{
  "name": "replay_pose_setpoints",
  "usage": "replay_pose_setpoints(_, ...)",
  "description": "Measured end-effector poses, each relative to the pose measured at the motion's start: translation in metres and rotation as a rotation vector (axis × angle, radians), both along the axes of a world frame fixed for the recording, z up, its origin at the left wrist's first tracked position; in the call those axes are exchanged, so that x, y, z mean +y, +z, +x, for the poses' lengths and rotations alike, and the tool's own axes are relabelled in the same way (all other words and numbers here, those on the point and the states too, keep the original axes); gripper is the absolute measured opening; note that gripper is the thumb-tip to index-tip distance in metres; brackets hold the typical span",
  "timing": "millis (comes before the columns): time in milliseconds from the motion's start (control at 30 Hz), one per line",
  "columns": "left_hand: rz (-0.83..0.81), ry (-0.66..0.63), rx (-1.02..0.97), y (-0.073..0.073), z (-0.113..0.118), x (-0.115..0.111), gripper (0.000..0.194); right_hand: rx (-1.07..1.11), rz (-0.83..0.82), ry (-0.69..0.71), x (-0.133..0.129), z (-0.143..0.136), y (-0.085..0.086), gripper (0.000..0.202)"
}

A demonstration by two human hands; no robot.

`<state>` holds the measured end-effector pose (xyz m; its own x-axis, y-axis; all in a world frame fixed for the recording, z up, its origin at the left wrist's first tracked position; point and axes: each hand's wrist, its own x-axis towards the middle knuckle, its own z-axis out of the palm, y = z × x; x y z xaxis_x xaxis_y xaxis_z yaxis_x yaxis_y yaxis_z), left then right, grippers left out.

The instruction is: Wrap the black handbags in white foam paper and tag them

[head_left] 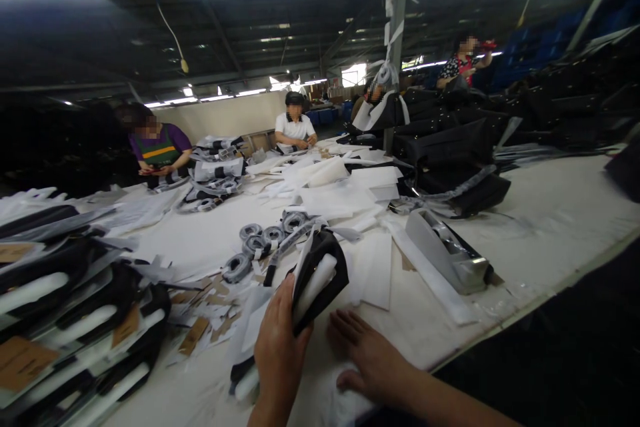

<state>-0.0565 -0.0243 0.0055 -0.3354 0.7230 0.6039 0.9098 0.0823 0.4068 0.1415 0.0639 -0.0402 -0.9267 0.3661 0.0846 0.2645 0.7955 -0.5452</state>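
Observation:
My left hand (283,347) is closed round a black bag (327,270), which stands tilted on the table with white padding in its opening. The bag's lower end shows to the left of my wrist. Just right of the bag, my right hand (367,357) lies with fingers stretched over the white tabletop, slightly blurred, holding nothing I can see. Beyond the bag sit several coiled straps (255,243) in clear wrap. White paper sheets (375,267) lie past my right fingers.
Stacked black bags (85,320) with white padding fill the left side. Brown and white scraps (205,320) litter the table beside them. A grey tape dispenser (445,250) stands at the right. Black bags (450,153) are heaped behind it. Several people work around the table.

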Motion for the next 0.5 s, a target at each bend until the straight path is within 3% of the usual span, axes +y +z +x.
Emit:
replay_pose_setpoints(100, -0.002, 0.006, -0.002, -0.001, -0.001, -0.001, 0.083, 0.089, 0.035, 0.100, 0.016, -0.003, 0.011, 0.045)
replay_pose_setpoints(167, -0.003, 0.002, -0.002, -0.001, -0.002, -0.001, 0.085, 0.101, 0.098, -0.049, 0.035, -0.006, 0.017, 0.032)
replay_pose_setpoints(267, -0.002, 0.002, -0.010, 0.000, -0.002, 0.000, 0.087, 0.084, 0.179, -0.392, 0.063, -0.012, 0.023, 0.033)
replay_pose_setpoints(333, -0.003, 0.004, -0.019, 0.000, -0.003, -0.001, 0.088, 0.051, 0.228, -0.529, 0.074, -0.014, 0.023, 0.026)
replay_pose_setpoints(500, -0.001, 0.025, -0.033, -0.003, -0.004, -0.002, 0.090, -0.042, 0.289, -0.555, 0.070, -0.004, 0.013, 0.035)
